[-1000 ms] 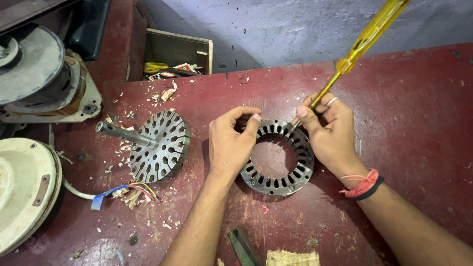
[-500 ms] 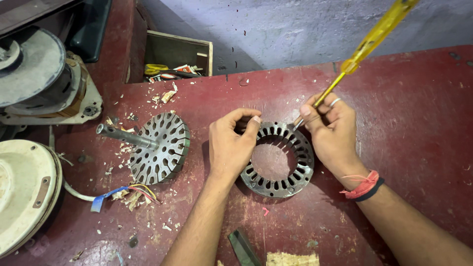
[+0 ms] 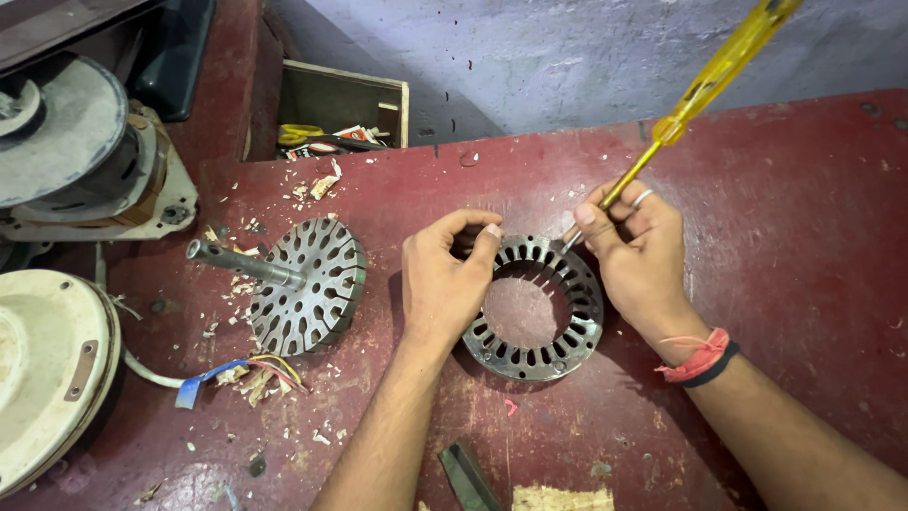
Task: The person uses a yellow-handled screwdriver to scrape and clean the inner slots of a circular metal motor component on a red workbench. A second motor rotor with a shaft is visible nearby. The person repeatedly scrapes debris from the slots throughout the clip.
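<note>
Yellow see-through plastic screwdriver handle, dark grey slotted steel stator ring. Worn dark-red bench top w/ pale chips; red & black wristbands.

Two hands working on a slotted metal ring on a red desk

The left hand grips the ring's left rim; the right hand holds a yellow-handled screwdriver, tip at the ring's upper edge. A slotted disc on a shaft lies well to the left on the desk, among wood chips.
</note>
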